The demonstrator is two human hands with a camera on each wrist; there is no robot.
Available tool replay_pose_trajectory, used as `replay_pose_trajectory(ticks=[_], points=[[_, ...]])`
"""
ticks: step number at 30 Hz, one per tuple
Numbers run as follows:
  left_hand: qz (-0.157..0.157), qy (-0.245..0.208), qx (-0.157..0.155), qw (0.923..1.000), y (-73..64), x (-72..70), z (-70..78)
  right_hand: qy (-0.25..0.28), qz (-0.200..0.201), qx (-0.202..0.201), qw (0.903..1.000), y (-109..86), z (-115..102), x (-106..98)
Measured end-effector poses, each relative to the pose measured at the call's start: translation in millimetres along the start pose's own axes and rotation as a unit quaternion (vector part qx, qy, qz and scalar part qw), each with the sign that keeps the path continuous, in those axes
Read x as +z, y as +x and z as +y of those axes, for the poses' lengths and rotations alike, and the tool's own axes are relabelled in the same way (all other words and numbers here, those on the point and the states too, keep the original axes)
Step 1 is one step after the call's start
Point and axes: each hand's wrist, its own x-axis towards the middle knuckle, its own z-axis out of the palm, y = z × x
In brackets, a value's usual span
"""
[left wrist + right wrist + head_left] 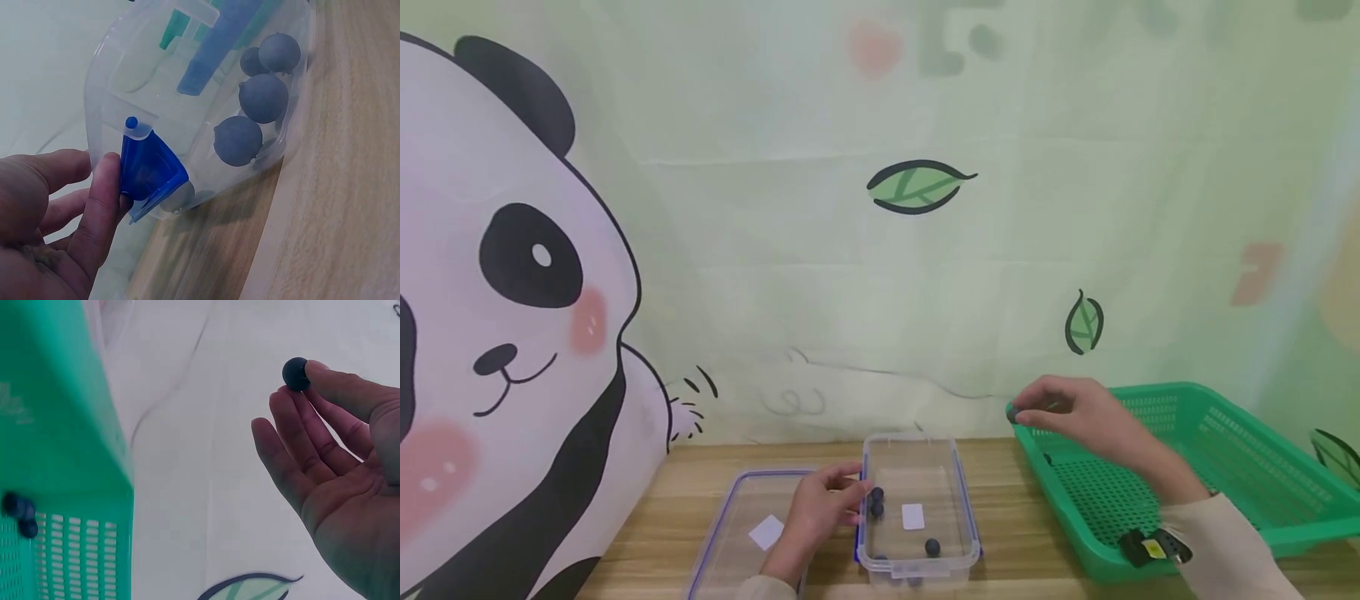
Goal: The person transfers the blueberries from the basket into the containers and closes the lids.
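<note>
In the head view my right hand [1078, 412] is raised over the left rim of a green basket [1198, 396], pinching a dark blueberry [295, 374] between thumb and fingertips. Its other fingers stand loosely bent in the right wrist view. My left hand [823, 508] holds the left side of a clear plastic container [966, 492], its fingers at the rim beside a blue side latch [150, 165]. Several blueberries [262, 98] lie on the container's bottom, and one blueberry [932, 547] sits near its front right.
A clear lid with a blue seal [730, 508] lies left of the container on the wooden table [1000, 533]. A few blueberries [27, 527] lie in the basket. A black wrist strap [1138, 547] is on my right wrist. Behind hangs a panda-printed backdrop [760, 217].
</note>
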Motion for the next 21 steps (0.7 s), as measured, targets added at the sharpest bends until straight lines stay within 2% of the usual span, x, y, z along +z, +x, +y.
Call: replay_pose_trajectory(ticks=[7,12,21], points=[[0.0,0.008,-0.001,1.0,-0.9,0.1,1.8,0.015,-0.015,-0.021,0.9995,-7.1,-12,21],[0.001,0.011,-0.003,0.9999,-0.7,-0.3,3.8,0.026,-0.027,-0.058,0.9976,-9.7,-17,37],[0.0,0.012,-0.004,0.9999,-2.1,-0.5,3.7,0.054,-0.059,-0.089,0.9928,-16.4,-19,76]])
